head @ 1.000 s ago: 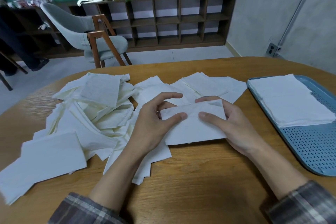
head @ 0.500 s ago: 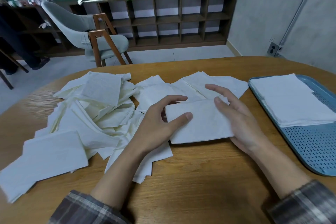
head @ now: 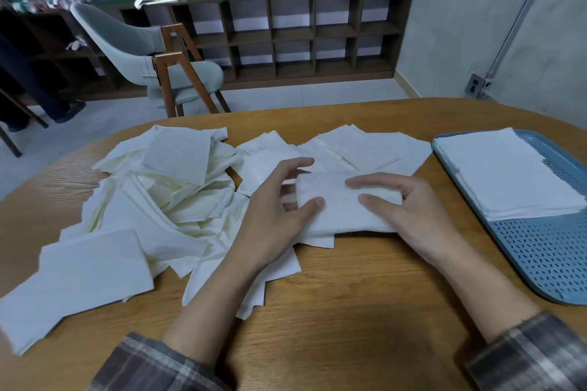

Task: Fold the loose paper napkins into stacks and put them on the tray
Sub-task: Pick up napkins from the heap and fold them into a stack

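One napkin (head: 343,209), already folded, in work at the middle of the desk (head: 349,311), lying partly over the near fringe of the loose sheets. Pinched at its left end by the left grip (head: 273,219), thumb on top, fingers arched over the far edge. Held at its right end by the right grip (head: 409,216), thumb on top, fingers curled round the far edge. Half a second back, right grip flat and open on the sheet; now closed on it. Probably crease pressed and pick-up begun, so next stop the tray.

Toward the right edge, blue tray (head: 546,257) with a white stack (head: 508,174) on its far half. Toward the left edge, big heap (head: 165,194) of unfolded napkins, so most of the job left. Plain wood on the way rightward, then only the tray's raised rim to get over. Beyond the far edge, grey chair (head: 158,54) and wooden shelf (head: 301,35) with plants.
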